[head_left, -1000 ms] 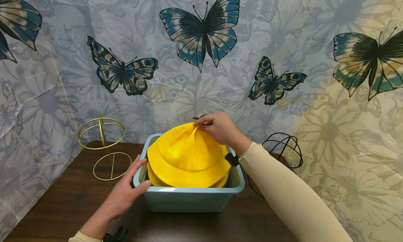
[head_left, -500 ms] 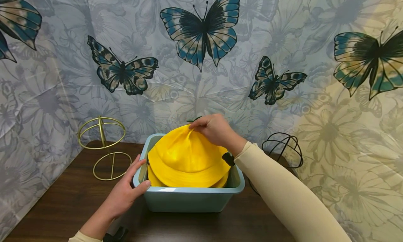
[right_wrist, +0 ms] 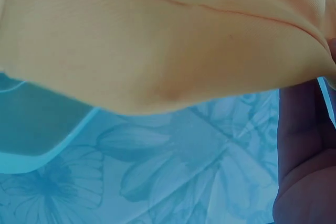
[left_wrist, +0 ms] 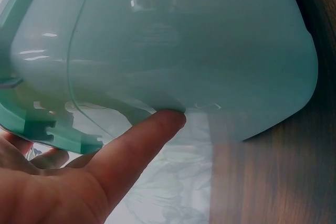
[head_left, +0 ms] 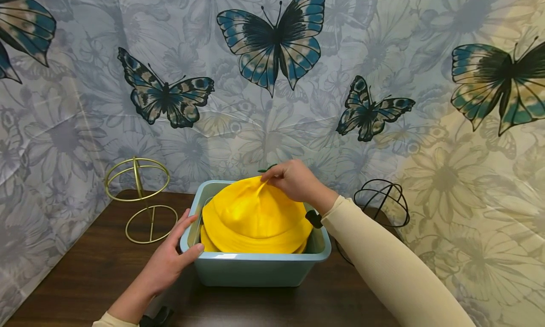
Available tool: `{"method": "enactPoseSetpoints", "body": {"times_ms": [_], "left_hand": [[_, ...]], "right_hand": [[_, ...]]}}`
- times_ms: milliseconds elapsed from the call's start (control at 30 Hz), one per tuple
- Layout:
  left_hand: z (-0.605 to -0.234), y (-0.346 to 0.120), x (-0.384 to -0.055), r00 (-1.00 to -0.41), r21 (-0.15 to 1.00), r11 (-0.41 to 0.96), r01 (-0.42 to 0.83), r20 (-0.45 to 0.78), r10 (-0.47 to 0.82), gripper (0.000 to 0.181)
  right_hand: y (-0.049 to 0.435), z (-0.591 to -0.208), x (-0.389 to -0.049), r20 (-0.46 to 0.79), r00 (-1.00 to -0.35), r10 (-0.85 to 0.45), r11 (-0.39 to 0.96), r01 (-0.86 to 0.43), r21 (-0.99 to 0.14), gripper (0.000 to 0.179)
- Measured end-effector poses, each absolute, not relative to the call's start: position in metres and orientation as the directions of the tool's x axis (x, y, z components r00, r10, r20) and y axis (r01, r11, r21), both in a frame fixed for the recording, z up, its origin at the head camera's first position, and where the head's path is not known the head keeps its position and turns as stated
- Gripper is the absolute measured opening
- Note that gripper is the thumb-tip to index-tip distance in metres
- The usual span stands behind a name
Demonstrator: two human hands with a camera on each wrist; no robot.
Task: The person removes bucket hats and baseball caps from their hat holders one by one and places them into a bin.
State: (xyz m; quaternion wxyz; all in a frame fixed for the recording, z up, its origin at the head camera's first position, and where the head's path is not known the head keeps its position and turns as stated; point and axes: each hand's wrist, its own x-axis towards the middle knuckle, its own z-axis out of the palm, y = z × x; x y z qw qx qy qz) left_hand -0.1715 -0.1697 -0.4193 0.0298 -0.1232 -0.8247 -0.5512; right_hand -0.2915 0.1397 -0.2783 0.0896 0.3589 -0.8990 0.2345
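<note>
A yellow bucket hat (head_left: pixel 242 213) sits in a light blue-green plastic tub (head_left: pixel 255 270), its crown drawn up to a peak. My right hand (head_left: pixel 294 178) pinches that peak from above. A small green leaf-like piece (head_left: pixel 267 168) shows just beyond the fingertips. More yellow fabric (head_left: pixel 208 242) lies under the brim. My left hand (head_left: pixel 170 260) rests on the tub's left side, thumb at the front corner, fingers along the rim. In the left wrist view, one straight finger (left_wrist: pixel 142 148) presses the tub's outer wall. The right wrist view shows hat cloth (right_wrist: pixel 157 51) close up.
A gold wire stand (head_left: pixel 138 199) with rings stands left of the tub on the dark wooden table (head_left: pixel 106 242). A black wire stand (head_left: pixel 385 201) is at the right, partly behind my sleeve. Behind hangs a butterfly-print cloth (head_left: pixel 272 119).
My right hand has shifted slightly left, then back right and down, lowering the hat's peak toward the tub. My left hand and the tub have not moved.
</note>
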Motion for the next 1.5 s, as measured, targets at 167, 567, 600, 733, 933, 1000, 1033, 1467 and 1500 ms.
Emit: {"method": "enactPoseSetpoints", "body": {"times_ms": [167, 567, 600, 733, 933, 1000, 1033, 1467, 1500], "left_hand": [[-0.419, -0.170, -0.171, -0.966, 0.902, 0.359, 0.240, 0.187, 0.177, 0.069], [-0.420, -0.169, -0.172, -0.970, 0.909, 0.351, 0.225, 0.173, 0.173, 0.070], [-0.420, -0.169, -0.172, -0.970, 0.908, 0.354, 0.225, 0.172, 0.174, 0.070], [-0.421, -0.170, -0.172, -0.970, 0.906, 0.360, 0.223, 0.170, 0.173, 0.071], [-0.420, -0.170, -0.172, -0.972, 0.906, 0.364, 0.217, 0.165, 0.170, 0.071], [-0.420, -0.170, -0.172, -0.972, 0.904, 0.369, 0.215, 0.162, 0.169, 0.072], [-0.420, -0.170, -0.172, -0.972, 0.903, 0.371, 0.215, 0.162, 0.170, 0.072], [-0.418, -0.171, -0.171, -0.975, 0.906, 0.375, 0.198, 0.141, 0.173, 0.072], [-0.418, -0.171, -0.172, -0.974, 0.905, 0.376, 0.199, 0.142, 0.174, 0.072]], "right_hand": [[0.146, -0.281, -0.291, 0.317, -0.754, -0.576, 0.651, -0.657, -0.380, 0.015], [0.148, -0.282, -0.286, 0.323, -0.742, -0.587, 0.629, -0.670, -0.395, 0.020], [0.149, -0.282, -0.286, 0.324, -0.739, -0.590, 0.626, -0.673, -0.394, 0.020], [0.153, -0.281, -0.281, 0.330, -0.736, -0.591, 0.607, -0.675, -0.418, 0.024], [0.161, -0.281, -0.273, 0.341, -0.747, -0.571, 0.588, -0.662, -0.465, 0.028], [0.164, -0.281, -0.271, 0.333, -0.758, -0.561, 0.588, -0.648, -0.484, 0.029], [0.166, -0.281, -0.269, 0.326, -0.767, -0.553, 0.592, -0.637, -0.495, 0.030], [0.199, -0.286, -0.208, 0.300, -0.879, -0.371, 0.806, -0.465, -0.365, 0.052], [0.203, -0.288, -0.200, 0.327, -0.882, -0.340, 0.816, -0.449, -0.364, 0.052]]}}
